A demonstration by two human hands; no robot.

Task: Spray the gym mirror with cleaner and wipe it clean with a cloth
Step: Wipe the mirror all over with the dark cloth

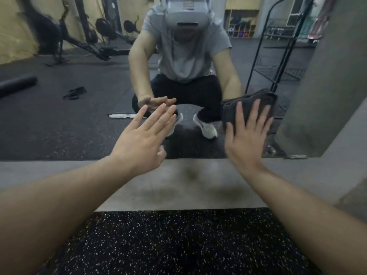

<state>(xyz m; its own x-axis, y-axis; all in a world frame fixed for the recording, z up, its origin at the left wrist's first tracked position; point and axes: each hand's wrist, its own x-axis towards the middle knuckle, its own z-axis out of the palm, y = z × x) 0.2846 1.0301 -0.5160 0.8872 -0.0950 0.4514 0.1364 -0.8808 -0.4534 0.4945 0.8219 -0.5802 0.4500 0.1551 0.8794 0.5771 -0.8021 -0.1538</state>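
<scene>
My right hand (245, 139) pressed the cloth (248, 105) flat-fingered against the mirror (79, 116); my left hand (143, 139) hovered open, gripping nothing.

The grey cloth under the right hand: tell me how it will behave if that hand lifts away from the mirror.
The cloth looks soft and folded in layers, so it would probably flop and unfold. Only the flat right hand pins it to the mirror, so it would likely drop. It seems light.
</scene>
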